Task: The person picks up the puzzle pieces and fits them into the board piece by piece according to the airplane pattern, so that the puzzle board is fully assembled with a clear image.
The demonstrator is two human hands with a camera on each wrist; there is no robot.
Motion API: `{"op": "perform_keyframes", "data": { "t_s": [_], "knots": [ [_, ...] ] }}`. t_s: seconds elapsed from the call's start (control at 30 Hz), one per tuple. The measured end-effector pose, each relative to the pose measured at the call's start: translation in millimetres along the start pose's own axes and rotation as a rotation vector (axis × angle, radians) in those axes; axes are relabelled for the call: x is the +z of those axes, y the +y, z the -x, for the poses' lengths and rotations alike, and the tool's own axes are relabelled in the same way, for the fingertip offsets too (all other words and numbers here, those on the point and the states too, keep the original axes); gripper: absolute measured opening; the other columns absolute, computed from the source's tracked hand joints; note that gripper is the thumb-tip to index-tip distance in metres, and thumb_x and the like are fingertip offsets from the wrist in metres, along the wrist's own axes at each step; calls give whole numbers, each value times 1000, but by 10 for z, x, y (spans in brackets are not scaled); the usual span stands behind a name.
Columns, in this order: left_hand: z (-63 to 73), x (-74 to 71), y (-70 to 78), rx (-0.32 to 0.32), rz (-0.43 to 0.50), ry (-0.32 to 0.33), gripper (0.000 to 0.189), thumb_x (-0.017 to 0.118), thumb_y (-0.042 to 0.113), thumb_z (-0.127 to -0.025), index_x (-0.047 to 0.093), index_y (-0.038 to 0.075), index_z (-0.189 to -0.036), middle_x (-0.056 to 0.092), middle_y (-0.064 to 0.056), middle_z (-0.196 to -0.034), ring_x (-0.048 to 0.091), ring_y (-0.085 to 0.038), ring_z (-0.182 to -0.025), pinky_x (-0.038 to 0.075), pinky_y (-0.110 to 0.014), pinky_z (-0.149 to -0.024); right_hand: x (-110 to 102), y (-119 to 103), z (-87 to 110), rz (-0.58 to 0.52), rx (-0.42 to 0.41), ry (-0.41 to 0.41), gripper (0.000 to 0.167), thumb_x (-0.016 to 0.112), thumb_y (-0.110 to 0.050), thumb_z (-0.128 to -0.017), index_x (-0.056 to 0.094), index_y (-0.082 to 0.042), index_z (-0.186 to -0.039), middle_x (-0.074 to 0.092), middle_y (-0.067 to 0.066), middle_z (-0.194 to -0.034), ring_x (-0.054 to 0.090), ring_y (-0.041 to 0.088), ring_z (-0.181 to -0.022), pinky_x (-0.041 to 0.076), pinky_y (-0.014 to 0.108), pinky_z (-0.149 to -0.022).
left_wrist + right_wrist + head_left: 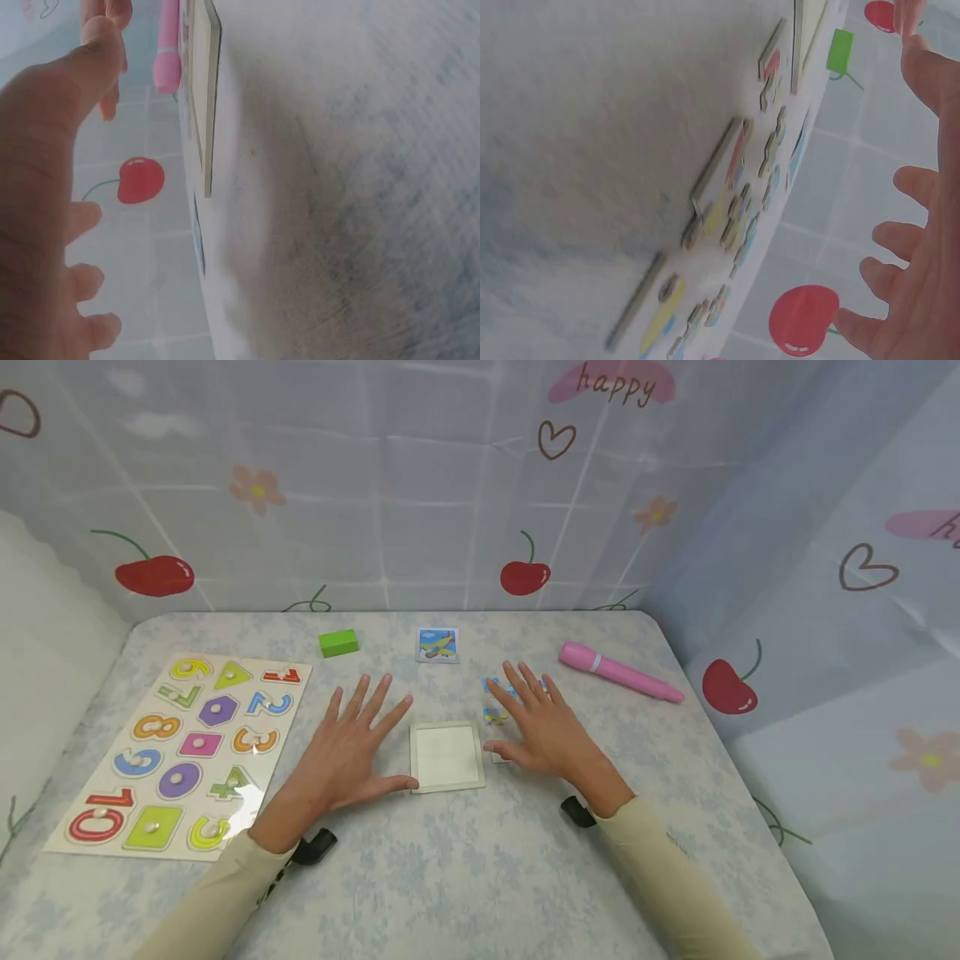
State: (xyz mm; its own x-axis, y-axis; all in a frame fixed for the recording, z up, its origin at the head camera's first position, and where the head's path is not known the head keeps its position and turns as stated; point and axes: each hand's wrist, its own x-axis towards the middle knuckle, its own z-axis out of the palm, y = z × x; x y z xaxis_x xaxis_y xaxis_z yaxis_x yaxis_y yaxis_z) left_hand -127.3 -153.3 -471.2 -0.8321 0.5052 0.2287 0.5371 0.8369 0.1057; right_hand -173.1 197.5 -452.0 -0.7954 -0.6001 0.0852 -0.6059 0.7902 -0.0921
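Both hands are held over the table with fingers spread and nothing in them. My left hand (347,752) is just left of a square, pale puzzle tray (447,724), its thumb tip overlapping the tray's left rim in the head view. To the tray's right, my right hand (546,731) hovers above loose jigsaw pieces (495,717) and hides most of them. The right wrist view shows several of these flat jigsaw pieces (718,169) lying apart on the cloth, with bits of blue, yellow and red print. Inside the tray, only a plain pale base shows.
Behind the tray lies a small airplane picture card (438,645), with a green block (338,643) to its left. A pink marker-shaped stick (622,673) lies at the back right. A number-and-shape peg board (168,777) covers the left side. A printed curtain (442,485) hangs behind.
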Motion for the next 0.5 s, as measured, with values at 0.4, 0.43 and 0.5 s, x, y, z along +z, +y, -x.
{"op": "perform_keyframes", "data": {
  "t_s": [0.4,0.43,0.5],
  "knots": [
    [27,2,39,92,224,22,95,85,68,-83,56,17,-159,45,-15,-168,54,-40,-145,45,-63,-114,-40,256,-359,-48,-73,56,73,76,-37,-102,46,-13,-164,57,13,-157,56,35,-142,49,57,-111],
    [29,10,40,97,238,19,93,86,65,-83,58,17,-157,48,-15,-166,56,-40,-143,48,-62,-112,-31,276,-398,-51,-69,45,70,76,-36,-103,48,-13,-163,58,12,-155,57,34,-141,50,57,-111],
    [33,24,43,96,259,5,88,88,62,-84,61,17,-155,51,-15,-163,58,-39,-140,52,-60,-108,-16,309,-466,-55,-54,17,67,76,-34,-103,51,-14,-161,60,11,-152,59,33,-138,51,55,-109]
  ]
}}
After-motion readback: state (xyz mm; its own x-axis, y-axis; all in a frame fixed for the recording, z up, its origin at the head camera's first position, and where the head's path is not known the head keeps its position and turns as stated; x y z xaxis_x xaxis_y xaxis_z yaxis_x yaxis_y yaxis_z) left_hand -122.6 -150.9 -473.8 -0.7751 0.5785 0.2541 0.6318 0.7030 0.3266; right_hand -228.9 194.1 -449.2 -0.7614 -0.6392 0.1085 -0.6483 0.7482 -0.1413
